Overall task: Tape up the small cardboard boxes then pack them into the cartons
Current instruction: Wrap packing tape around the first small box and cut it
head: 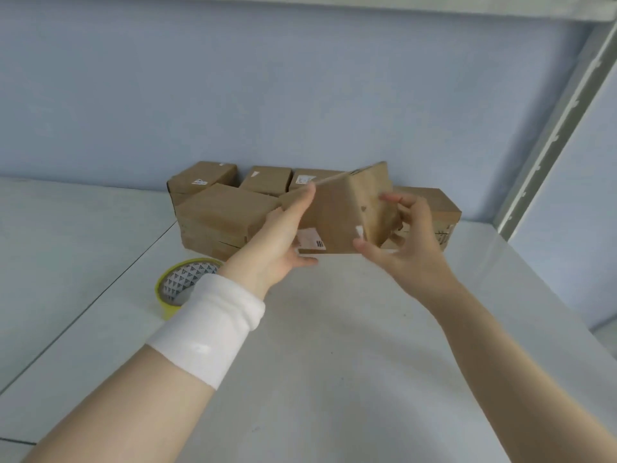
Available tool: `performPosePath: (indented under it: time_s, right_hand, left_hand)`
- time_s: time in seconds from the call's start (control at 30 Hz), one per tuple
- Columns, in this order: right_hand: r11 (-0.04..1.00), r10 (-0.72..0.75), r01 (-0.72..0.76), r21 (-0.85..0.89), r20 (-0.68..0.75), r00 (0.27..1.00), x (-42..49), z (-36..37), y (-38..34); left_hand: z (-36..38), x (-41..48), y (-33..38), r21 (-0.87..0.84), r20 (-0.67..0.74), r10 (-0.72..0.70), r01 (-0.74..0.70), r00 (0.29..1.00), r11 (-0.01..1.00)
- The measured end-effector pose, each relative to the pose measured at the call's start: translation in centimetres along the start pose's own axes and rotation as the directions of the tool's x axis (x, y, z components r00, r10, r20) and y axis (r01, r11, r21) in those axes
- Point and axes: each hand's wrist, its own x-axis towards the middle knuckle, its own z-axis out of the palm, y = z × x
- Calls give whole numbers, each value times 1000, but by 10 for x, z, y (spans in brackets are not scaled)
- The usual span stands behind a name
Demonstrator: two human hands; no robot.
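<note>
You're gripping one small box (337, 212), tilted just above the table (334, 345), left hand (283, 243) and right hand (409, 242) on its sides. At least five more boxes (227, 208) behind, one tape roll (180, 281) nearby.

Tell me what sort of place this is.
Likely a packing bench: white worktable against a blue wall, small cardboard boxes piled at the back, a tape roll, left hand and right hand holding another box.

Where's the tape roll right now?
Head view, left side: the tape roll lies flat on the table, partly hidden by the left wristband, in front of the stacked boxes.
</note>
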Motion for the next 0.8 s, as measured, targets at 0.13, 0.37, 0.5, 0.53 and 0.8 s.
performPosePath:
  time_s: [0.13, 0.37, 0.5, 0.53, 0.8]
  right_hand:
    - [713, -487, 503, -488, 170, 857, -20, 6, -13]
    - [888, -386, 386, -250, 54, 921, -50, 9, -32]
    - [937, 246, -215, 275, -81, 966, -54, 5, -43]
    - [846, 360, -345, 406, 43, 932, -54, 3, -40]
    - [677, 435, -524, 517, 293, 851, -71, 11, -21]
  left_hand:
    - [0, -17, 9, -183, 275, -109, 164, 955, 969]
    - [-12, -40, -12, -180, 306, 50, 6, 951, 984]
    - [-22, -51, -29, -285, 357, 88, 19, 930, 958]
    - [-24, -53, -33, -303, 374, 96, 23, 922, 953]
    - [-37, -63, -48, -111, 334, 77, -43, 939, 993]
